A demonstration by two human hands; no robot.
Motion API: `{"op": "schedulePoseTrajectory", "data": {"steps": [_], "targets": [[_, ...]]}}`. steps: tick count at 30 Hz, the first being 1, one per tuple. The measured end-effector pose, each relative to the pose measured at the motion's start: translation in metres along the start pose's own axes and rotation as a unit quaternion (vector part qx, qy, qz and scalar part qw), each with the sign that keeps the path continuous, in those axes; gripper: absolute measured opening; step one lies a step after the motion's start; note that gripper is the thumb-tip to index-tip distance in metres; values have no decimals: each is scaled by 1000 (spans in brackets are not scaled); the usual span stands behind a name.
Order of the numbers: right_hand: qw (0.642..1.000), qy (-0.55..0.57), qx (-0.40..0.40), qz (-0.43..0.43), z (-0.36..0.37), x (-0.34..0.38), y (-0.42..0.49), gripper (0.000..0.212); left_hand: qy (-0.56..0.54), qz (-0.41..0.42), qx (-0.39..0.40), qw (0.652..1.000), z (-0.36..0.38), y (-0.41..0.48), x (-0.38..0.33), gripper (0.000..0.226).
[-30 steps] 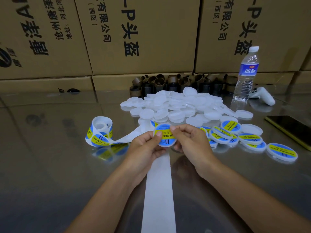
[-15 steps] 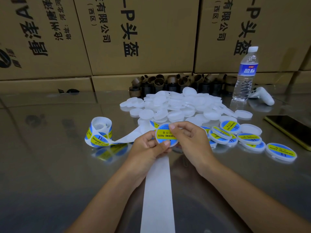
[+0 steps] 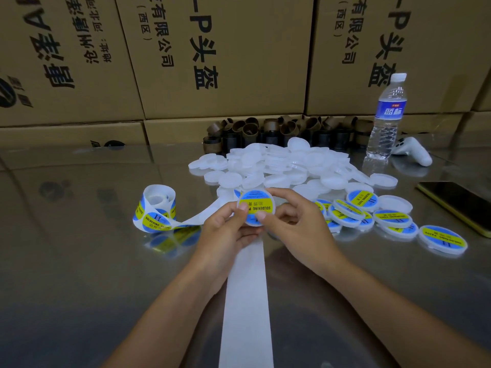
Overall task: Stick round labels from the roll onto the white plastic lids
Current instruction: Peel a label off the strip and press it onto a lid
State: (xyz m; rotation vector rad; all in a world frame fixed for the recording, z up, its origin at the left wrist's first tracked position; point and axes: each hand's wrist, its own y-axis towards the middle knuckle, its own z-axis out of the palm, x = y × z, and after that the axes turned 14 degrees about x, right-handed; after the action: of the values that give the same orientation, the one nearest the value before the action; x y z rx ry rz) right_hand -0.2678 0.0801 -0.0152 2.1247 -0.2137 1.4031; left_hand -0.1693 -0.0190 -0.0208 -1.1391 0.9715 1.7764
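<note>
You hold one lid (image 3: 255, 195) up between both hands, just above the table (image 3: 79, 261), with its labelled face turned toward you. The label's (image 3: 263, 206) yellow band runs roughly level from left to right, and its print reads upside down from where you look. There is blue above and below the band, and a thin white rim shows round the edge.

Your left hand (image 3: 225, 231) pinches the lid's left side, with the thumb pressed on the label. Your right hand (image 3: 296, 224) pinches the right side, with the thumb on the lower face and the forefinger curled over the top rim. So the lid sits at your fingertips, between the two hands.

The pile (image 3: 289, 163) of plain lids lies just behind it. The roll (image 3: 156, 208) stands to the left, and its strip (image 3: 247, 301) passes under your left hand and runs toward you.
</note>
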Motion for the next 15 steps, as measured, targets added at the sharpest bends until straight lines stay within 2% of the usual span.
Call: {"op": "schedulePoseTrajectory", "data": {"steps": [2,5,10,15], "targets": [[999,-27,18,-11,0,-1,-1,41,-7,1,-7,1000,0,0,-1,20],[1000,-28,7,-12,0,-4,1,44,8,-1,-11,1000,0,1,0,20],[1000,25,-8,-8,-3,-2,3,28,32,-12,-10,999,1,0,-1,21],[999,-10,-35,-5,-7,-1,4,18,42,-18,-21,999,4,0,-1,18]]}}
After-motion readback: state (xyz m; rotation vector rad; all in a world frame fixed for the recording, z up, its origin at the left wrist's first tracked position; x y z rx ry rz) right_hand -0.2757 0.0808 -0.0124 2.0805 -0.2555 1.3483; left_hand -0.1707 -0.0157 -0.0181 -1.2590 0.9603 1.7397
